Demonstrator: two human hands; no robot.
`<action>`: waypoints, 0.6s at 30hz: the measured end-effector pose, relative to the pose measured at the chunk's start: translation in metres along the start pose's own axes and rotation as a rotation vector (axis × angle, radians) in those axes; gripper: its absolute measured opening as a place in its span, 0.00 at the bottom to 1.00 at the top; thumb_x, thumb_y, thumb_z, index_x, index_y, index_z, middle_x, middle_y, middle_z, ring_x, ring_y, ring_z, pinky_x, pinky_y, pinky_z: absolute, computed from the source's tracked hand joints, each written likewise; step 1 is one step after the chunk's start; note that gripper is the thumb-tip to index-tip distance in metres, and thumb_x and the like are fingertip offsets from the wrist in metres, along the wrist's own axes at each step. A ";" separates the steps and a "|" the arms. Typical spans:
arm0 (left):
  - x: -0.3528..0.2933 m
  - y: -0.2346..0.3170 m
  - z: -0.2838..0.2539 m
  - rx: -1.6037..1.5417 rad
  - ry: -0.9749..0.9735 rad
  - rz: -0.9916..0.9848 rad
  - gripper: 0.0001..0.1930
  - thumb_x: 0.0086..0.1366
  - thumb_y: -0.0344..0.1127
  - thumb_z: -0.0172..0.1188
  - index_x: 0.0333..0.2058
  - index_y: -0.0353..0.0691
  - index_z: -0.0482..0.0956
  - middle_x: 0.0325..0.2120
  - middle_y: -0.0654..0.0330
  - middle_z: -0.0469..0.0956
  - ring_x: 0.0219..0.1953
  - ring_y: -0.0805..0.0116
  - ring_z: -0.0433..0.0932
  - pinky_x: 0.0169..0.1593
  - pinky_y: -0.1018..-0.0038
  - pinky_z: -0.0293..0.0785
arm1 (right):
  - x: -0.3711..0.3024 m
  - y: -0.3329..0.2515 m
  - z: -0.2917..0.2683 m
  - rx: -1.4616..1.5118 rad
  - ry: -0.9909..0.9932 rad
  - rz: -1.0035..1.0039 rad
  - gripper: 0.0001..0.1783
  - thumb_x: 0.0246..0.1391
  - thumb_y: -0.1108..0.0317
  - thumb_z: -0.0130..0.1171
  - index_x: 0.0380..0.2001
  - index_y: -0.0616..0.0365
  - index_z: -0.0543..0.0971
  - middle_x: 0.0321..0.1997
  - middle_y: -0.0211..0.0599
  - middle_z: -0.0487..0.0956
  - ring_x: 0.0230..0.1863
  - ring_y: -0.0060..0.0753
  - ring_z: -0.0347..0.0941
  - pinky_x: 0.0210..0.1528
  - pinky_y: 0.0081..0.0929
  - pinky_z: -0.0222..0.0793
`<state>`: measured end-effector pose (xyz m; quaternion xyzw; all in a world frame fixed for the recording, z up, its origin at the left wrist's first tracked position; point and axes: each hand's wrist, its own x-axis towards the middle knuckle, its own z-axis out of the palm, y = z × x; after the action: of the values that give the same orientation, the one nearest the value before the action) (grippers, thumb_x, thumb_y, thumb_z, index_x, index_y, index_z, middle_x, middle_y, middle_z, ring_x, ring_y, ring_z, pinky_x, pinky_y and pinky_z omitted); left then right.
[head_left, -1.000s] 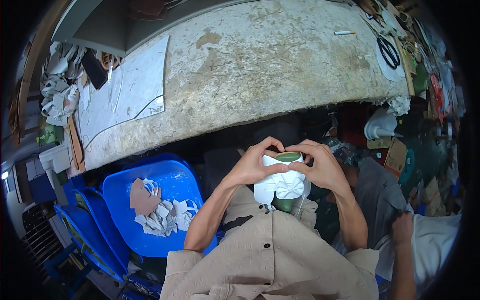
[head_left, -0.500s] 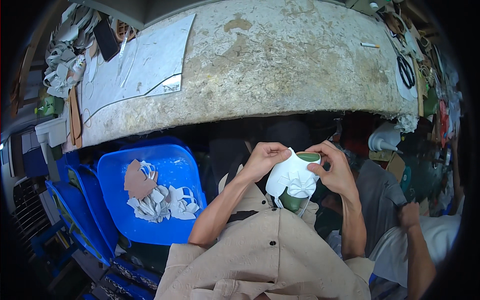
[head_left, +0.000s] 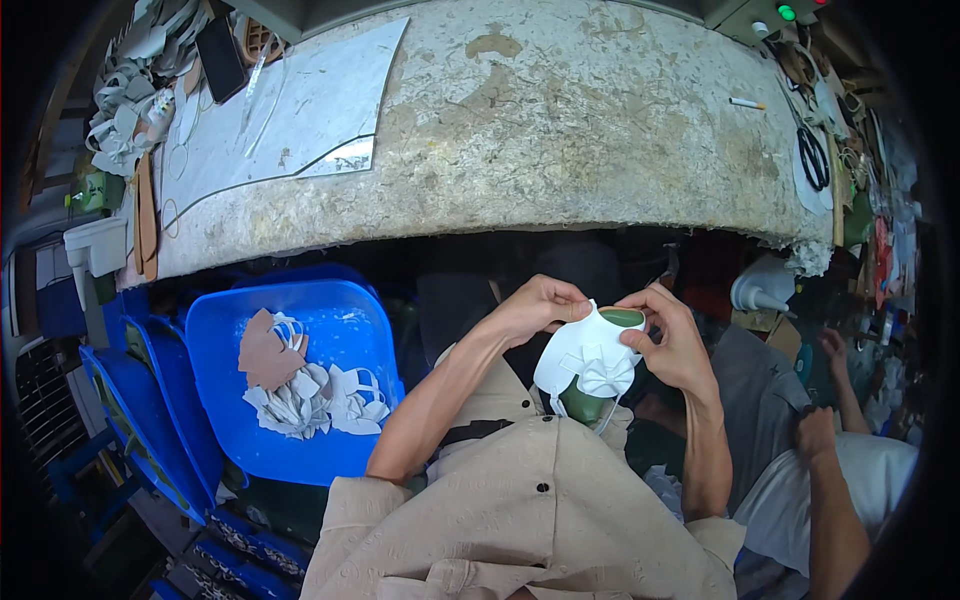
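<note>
The worn bench [head_left: 560, 150] stretches across the far side, beyond a beige shirt [head_left: 480, 500] whose faint raised motifs are unreadable. A blue plastic seat [head_left: 225, 420] at left bears scraps [head_left: 300, 390]. Both forearms [head_left: 435, 405] angle inward — the left hand [head_left: 545, 302] pinches the top edge of a white shoe upper [head_left: 560, 352], the right hand [head_left: 672, 335] grips its other side, thumb in front, fingers curled at the far rim. The upper covers part of a green last [head_left: 582, 403] near the shirt's front — a pleated bow [head_left: 605, 374] marks its face.
</note>
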<state>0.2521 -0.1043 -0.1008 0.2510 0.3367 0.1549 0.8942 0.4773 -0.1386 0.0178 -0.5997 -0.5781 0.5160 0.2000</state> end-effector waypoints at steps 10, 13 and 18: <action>0.008 0.015 0.000 0.116 -0.120 -0.063 0.12 0.66 0.34 0.69 0.43 0.32 0.84 0.35 0.60 0.84 0.35 0.76 0.82 0.40 0.80 0.81 | 0.011 -0.033 -0.020 -0.345 -0.302 -0.054 0.31 0.45 0.80 0.69 0.56 0.54 0.78 0.34 0.39 0.66 0.39 0.44 0.67 0.43 0.36 0.63; 0.008 0.014 0.005 0.144 -0.117 -0.025 0.13 0.66 0.34 0.69 0.44 0.32 0.83 0.34 0.61 0.84 0.36 0.77 0.81 0.39 0.81 0.80 | 0.009 -0.029 -0.021 -0.368 -0.308 -0.063 0.29 0.45 0.79 0.68 0.55 0.54 0.78 0.34 0.40 0.65 0.39 0.45 0.67 0.43 0.37 0.62; 0.000 -0.001 0.019 0.165 -0.031 0.112 0.15 0.66 0.34 0.70 0.46 0.31 0.82 0.36 0.60 0.85 0.38 0.77 0.82 0.44 0.81 0.78 | -0.001 -0.022 -0.024 -0.354 -0.246 -0.068 0.26 0.45 0.80 0.67 0.51 0.56 0.78 0.35 0.41 0.65 0.40 0.46 0.67 0.44 0.36 0.63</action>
<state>0.2650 -0.1120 -0.0886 0.3447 0.3201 0.1724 0.8654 0.4875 -0.1249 0.0461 -0.5383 -0.6995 0.4686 0.0368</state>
